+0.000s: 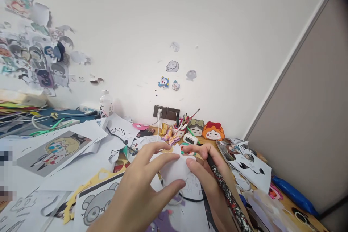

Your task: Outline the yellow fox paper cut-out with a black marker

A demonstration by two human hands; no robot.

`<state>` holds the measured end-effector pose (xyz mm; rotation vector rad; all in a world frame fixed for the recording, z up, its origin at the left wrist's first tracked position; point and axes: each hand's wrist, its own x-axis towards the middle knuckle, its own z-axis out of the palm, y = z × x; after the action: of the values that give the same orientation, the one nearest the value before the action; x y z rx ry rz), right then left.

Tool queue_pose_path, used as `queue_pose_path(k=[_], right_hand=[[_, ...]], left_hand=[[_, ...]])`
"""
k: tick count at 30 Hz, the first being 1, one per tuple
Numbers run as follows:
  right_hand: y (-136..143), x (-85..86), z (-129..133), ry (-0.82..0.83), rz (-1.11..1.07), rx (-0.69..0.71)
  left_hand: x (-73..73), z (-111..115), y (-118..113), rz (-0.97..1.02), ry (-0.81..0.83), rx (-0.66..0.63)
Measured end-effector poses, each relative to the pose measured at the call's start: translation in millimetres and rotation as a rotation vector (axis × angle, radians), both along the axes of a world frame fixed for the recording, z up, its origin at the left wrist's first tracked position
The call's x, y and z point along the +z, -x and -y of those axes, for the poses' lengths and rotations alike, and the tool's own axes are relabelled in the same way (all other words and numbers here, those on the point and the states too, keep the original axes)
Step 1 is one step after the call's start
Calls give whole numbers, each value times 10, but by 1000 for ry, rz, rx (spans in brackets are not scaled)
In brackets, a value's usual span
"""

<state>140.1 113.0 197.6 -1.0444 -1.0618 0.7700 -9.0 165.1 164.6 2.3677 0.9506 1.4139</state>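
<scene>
Centrally, a white paper cutout point(175, 168) pinched between both hands above the cluttered desk point(282, 203). Left hand point(141, 188) gripping its near-left edge; right hand point(206, 174) clasping its right edge plus a patterned pen point(228, 199). Farther off, a brush cup point(181, 128); left, a bear printout point(95, 203).

White paper cutout point(175, 168), flat, center desk (patterned pen point(228, 197) right).

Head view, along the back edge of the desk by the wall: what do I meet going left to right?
Clear plastic bottle → wall socket with white plug → cup of brushes and pens → grey-haired cartoon head cutout → orange-haired cartoon head cutout.
</scene>
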Motion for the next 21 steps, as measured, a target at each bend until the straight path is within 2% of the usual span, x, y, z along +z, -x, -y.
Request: queue_pose_path(k=[2,4,7,11,15,18,19,21], right_hand=[[28,-15,15,7,-10,-15],[62,-49,1,-16,-55,37],[98,-128,-82,-93,-89,80],[62,-233,-299,-176,176,-61],[-7,-252,-645,-190,353,-37],[-90,-110,-1039,-159,432,80],[-142,-15,-1206,-152,448,84],[-290,253,-1590,-195,510,-8]], left_hand=[[-24,5,-22,27,59,9],[-10,-3,-33,89,126,-1],[59,-52,-38,275,300,-44],[99,-189,-62,504,667,-156],[32,-368,-96,529,779,-189],[-23,-518,-67,555,778,-142],[-41,-575,-46,569,771,-105],[-78,-696,8,595,776,-20]])
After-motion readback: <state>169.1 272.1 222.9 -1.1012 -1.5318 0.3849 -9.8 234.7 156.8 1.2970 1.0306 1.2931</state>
